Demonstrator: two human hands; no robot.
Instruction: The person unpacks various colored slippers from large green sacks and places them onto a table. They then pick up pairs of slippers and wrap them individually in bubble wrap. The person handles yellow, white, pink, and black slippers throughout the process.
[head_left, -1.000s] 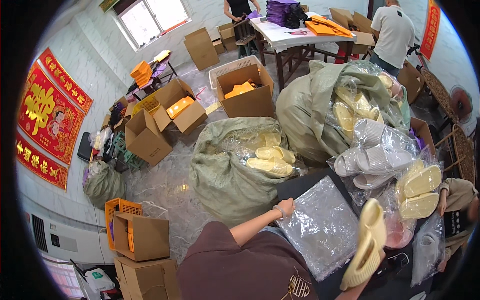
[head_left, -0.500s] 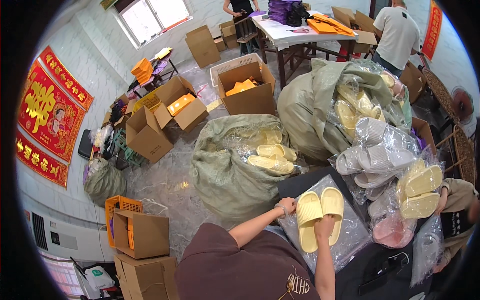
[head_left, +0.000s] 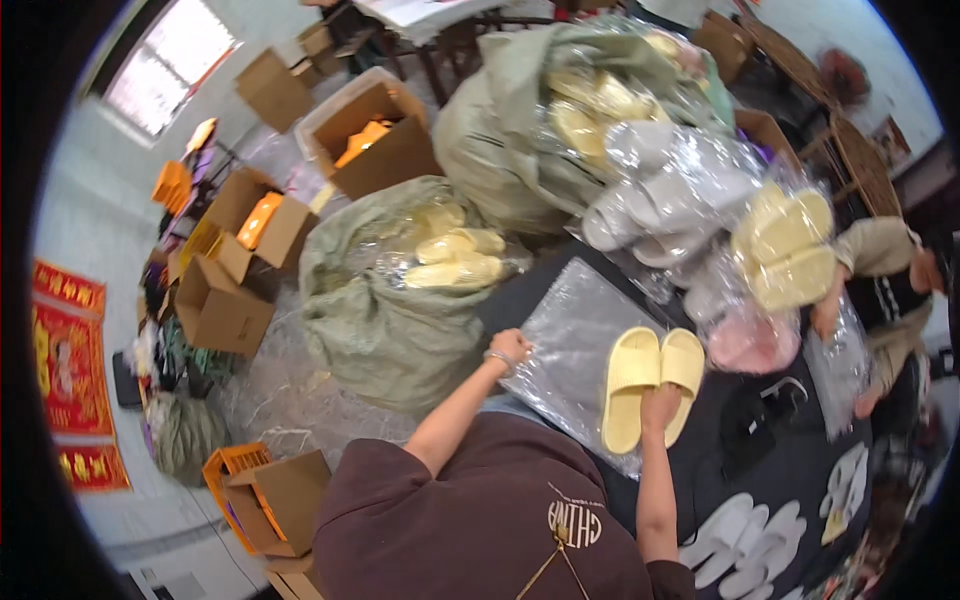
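My right hand (head_left: 660, 405) grips a pair of pale yellow slide slippers (head_left: 632, 388), its fingers tucked under the strap of the right-hand one. Beneath the slippers, a stack of clear plastic bags (head_left: 585, 325) lies on the black table cover. At the bags' left edge, my left hand (head_left: 511, 347) is closed on the plastic; its fingertips are partly hidden. To the right are wrapped slippers: a grey pile (head_left: 680, 195), a yellow pair (head_left: 785, 250) and a pink pair (head_left: 752, 340).
Green woven sacks (head_left: 400, 340) with wrapped yellow slippers stand beyond the table. White slippers (head_left: 745, 540) lie unwrapped at lower right. Another person's hand (head_left: 828, 305) touches the wrapped yellow pair. Open cardboard boxes (head_left: 222, 305) stand on the left floor.
My view has swung right and down. The yellow slippers have shifted rightward across the bags, baring more plastic between my hands. White slippers have come into view at lower right.
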